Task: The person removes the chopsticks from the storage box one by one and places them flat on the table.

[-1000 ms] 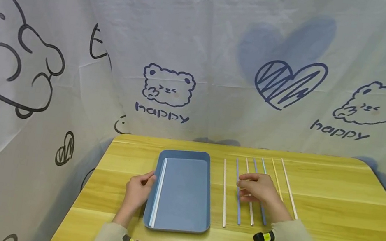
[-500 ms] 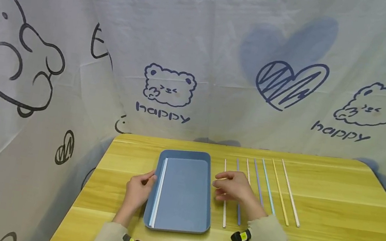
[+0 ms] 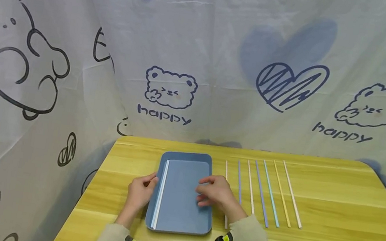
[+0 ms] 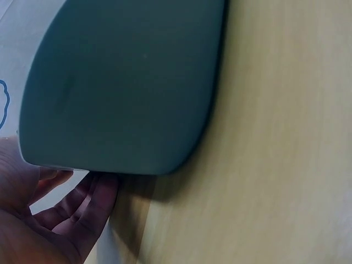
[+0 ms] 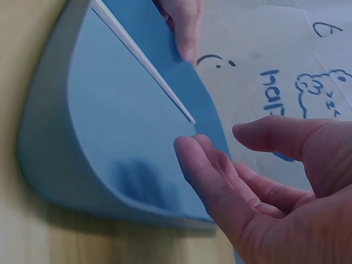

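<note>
A shallow blue-grey tray [image 3: 180, 214] lies lengthwise on the table. Along its left inner side are thin sticks [image 3: 161, 193], white and pale blue, lying close together. My left hand [image 3: 139, 193] grips the tray's left rim, with the thumb at the top edge and the fingers against the outer wall in the left wrist view. My right hand [image 3: 217, 193] hovers over the tray's right side, thumb and fingers apart and holding nothing. Right of the tray several sticks lie in a spaced row, among them a purple stick [image 3: 240, 179] and a yellow stick [image 3: 282, 192].
The row also has a light blue stick [image 3: 271, 195] and, at its far right, a pale pink stick [image 3: 292, 193]. All rest on the wooden table [image 3: 342, 226]. A printed cloth [image 3: 221, 79] hangs behind the table and along its sides.
My right hand has moved left, from above the row of sticks to over the tray's right side. The left hand stays at the tray's rim. The sticks have not moved.
</note>
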Available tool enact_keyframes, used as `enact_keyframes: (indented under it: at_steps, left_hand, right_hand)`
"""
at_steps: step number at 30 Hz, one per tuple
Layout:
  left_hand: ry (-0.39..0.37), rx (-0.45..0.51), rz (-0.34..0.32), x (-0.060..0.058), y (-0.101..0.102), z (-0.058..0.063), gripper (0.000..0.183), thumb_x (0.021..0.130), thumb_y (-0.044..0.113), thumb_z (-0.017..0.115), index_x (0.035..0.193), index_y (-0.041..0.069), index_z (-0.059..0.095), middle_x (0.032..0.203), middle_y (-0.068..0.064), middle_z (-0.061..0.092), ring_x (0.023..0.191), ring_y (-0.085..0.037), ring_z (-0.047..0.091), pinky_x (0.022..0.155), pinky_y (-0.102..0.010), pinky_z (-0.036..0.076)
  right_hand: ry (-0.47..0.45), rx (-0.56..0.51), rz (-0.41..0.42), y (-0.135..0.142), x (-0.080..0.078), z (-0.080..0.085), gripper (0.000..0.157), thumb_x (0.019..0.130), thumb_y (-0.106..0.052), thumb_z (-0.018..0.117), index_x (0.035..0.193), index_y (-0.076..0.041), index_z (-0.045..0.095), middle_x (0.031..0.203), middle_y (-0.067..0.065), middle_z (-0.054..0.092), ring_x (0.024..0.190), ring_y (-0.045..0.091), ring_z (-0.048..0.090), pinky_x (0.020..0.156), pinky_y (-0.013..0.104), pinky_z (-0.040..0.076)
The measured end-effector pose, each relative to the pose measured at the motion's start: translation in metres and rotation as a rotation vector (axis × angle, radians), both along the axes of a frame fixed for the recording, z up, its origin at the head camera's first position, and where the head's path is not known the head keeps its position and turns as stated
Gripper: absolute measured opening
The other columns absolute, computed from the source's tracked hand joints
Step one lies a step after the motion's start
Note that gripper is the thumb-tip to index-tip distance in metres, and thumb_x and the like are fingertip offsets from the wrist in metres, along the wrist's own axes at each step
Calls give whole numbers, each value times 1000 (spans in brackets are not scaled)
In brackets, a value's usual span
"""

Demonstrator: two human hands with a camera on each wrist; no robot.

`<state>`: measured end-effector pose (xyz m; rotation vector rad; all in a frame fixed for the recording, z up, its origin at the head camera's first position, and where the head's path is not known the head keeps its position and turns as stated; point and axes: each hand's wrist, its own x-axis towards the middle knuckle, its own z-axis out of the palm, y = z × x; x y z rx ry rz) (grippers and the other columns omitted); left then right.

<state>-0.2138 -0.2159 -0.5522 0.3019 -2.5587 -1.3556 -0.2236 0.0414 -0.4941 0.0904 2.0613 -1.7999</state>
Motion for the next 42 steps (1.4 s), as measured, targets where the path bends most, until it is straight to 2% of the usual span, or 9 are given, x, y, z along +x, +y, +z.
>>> enact_keyframes:
  at_steps: [7,15,34,42]
  left_hand:
    - [8,-6,6,-3,0,1,28,102,18,69,127,7,77,121,-19,77,103,-26,71,78,-29,55]
    - [-1,10,-11,-3,-2,0,28,103,18,69,128,7,76,124,-20,76,102,-25,70,75,-26,54]
    - [-4,9,-5,0,0,1,29,103,18,69,129,7,76,120,-19,77,95,-22,70,70,-22,52]
    - [-2,3,2,0,1,0,28,102,17,69,128,7,76,119,-19,78,97,-23,71,74,-25,54]
  right_hand:
    - [-21,-26,1,-24,2,-10,42,86,3,71,126,13,64,91,25,75,62,19,71,61,39,64]
    - [-25,-44,64,-47,14,-22,46,86,4,71,130,15,60,92,29,75,69,24,74,62,42,65]
    - [-37,-36,100,-84,29,-30,37,86,5,71,121,14,65,86,25,75,70,32,77,60,44,64]
    - [-15,-25,83,-92,34,-33,32,84,6,69,115,13,66,81,27,74,66,32,76,57,43,64]
